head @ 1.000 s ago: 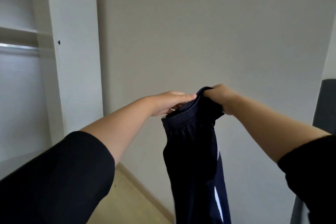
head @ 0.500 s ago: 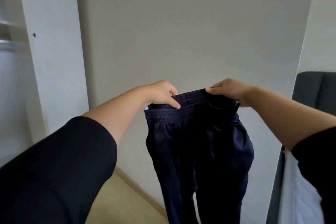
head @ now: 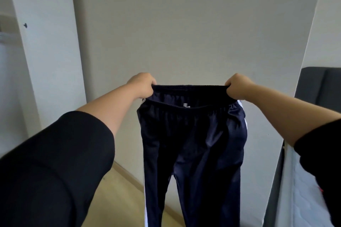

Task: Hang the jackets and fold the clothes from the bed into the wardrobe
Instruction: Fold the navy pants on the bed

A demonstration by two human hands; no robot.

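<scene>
Dark navy track trousers (head: pixel 191 143), slightly glossy fabric, white stripe down each outer side seam. Held up in the air by the elastic waistband, which is stretched wide and level; near edge of waistband sags lower, showing the inside and a small pale label at centre. Gathered fabric below the band. Both legs hang straight down, side by side, running out of view below.

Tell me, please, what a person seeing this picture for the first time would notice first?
First, the dark navy track trousers with white side stripes, hanging in mid-air at the centre before the plain grey wall. The left hand and right hand each grip one end of the stretched waistband. A white wardrobe panel stands at the left.
</scene>
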